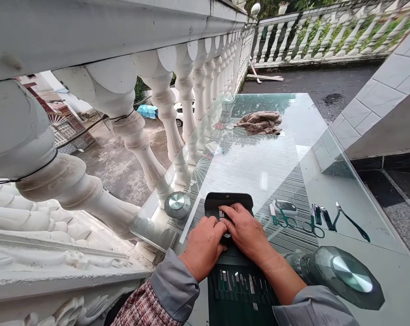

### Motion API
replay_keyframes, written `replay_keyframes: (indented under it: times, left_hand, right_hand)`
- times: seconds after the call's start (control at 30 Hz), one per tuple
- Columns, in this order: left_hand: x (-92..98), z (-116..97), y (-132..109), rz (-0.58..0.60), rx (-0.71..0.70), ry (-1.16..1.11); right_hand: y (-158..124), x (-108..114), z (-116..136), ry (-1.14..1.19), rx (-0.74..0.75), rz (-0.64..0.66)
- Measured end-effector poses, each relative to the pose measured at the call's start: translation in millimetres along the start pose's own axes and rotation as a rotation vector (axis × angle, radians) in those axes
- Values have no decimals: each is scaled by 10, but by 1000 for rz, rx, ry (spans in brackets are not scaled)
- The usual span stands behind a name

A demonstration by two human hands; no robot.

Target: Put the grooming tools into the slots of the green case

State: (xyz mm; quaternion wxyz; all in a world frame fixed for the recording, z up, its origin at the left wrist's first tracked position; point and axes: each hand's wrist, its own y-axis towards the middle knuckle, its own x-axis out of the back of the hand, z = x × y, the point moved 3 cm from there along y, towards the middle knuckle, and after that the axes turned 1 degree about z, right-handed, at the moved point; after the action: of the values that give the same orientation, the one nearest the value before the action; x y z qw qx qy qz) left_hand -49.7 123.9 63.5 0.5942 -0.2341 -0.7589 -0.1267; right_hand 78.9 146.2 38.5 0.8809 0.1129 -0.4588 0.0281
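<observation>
A black fold-out tool case (pixel 229 200) lies open on the glass table (pixel 269 149) right in front of me. Both hands rest on its middle. My left hand (pixel 204 245) is curled, its fingers pressed onto the case. My right hand (pixel 247 231) lies beside it with fingertips pinching a small metal piece at the case's centre. Below my wrists, a row of several small metal tools (pixel 240 283) sits in the case's elastic loops.
Right of the case lie green-handled scissors (pixel 282 219), nail clippers (pixel 322 216) and black-handled nippers (pixel 350 221). A brown cloth (pixel 261 122) sits at the table's far end. Round metal table fittings (pixel 177 203) (pixel 349 276) flank me. A white balustrade (pixel 164 104) runs along the left.
</observation>
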Motion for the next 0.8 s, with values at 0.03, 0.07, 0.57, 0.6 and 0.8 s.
replay_keyframes:
  times: [0.03, 0.07, 0.57, 0.6, 0.8]
  left_hand:
    - [2, 2, 1, -7, 3, 2]
    - [3, 4, 3, -10, 7, 3]
    - [18, 15, 28, -5, 0, -46]
    - [14, 14, 34, -7, 16, -30]
    - [-20, 8, 33, -71, 53, 11]
  right_hand:
    - [0, 2, -4, -1, -1, 8]
    - [2, 5, -12, 14, 2, 10]
    - [-17, 12, -9, 50, 111, -13]
    - [-15, 14, -17, 71, 125, -9]
    - [2, -21, -75, 151, 22, -63]
